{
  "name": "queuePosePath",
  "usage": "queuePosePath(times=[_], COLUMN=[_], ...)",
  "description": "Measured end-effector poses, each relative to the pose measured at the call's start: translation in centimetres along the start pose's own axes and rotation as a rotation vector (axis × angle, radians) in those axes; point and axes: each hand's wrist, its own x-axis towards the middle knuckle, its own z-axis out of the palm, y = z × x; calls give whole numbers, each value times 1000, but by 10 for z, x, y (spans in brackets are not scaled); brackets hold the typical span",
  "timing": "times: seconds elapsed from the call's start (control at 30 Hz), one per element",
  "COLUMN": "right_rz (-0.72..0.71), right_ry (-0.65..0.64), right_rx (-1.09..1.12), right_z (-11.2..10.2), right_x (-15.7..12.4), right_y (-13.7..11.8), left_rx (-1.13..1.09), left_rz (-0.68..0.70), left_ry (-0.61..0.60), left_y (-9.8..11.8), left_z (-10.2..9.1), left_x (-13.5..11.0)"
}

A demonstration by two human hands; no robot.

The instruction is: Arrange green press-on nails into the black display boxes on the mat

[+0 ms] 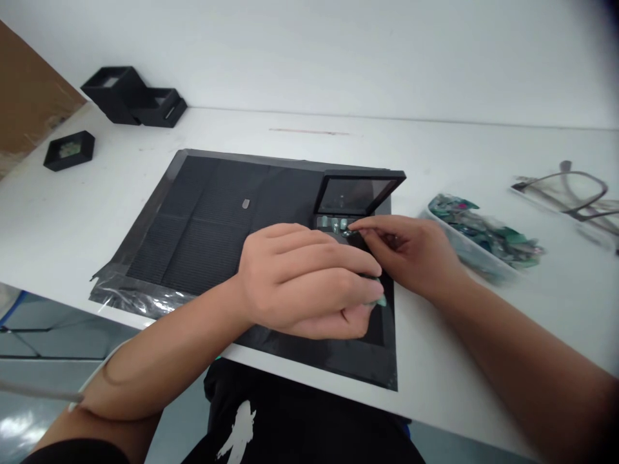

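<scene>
A black box [316,222] with its windowed lid [358,195] raised stands at the right of the dark ribbed mat [213,212]. Inside it lie a few pale green press-on nails [335,224]. The thumb and index finger of my right hand [416,254] pinch a shiny dark green press-on nail [348,232] at the box's right side. Closer to me, my left hand [309,280] is closed, its fingertips around green press-on nails [381,300] that stick out a little. The left hand hides the front of the box.
A clear plastic tub [476,245] heaped with green nails in small bags stands right of the mat. Glasses [580,193] lie beyond it. Black boxes [120,96] stand at the back left, with a smaller black box [69,150] in front. A small silvery piece [245,203] rests on the mat.
</scene>
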Motion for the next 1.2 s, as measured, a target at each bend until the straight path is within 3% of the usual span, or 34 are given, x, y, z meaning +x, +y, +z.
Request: queuePosePath(times=[0.27, 0.43, 0.63, 0.87, 1.03, 1.2], right_rz=[-111, -81, -63, -127, -249, -202], right_ry=[-66, -83, 3, 62, -89, -125], right_rx=[-31, 10, -182, -146, -111, -22], right_z=[-2, -2, 2, -1, -6, -7], right_x=[-1, 1, 2, -3, -2, 2], right_y=[0, 4, 4, 0, 5, 7], left_rx=[-16, -7, -6, 11, 26, 73], left_rz=[13, 9, 7, 2, 3, 64], left_ry=[-20, -7, -12, -5, -13, -9], left_y=[1, 1, 2, 1, 0, -3], left_z=[-4, -3, -2, 0, -3, -7], left_x=[1, 1, 1, 0, 2, 2])
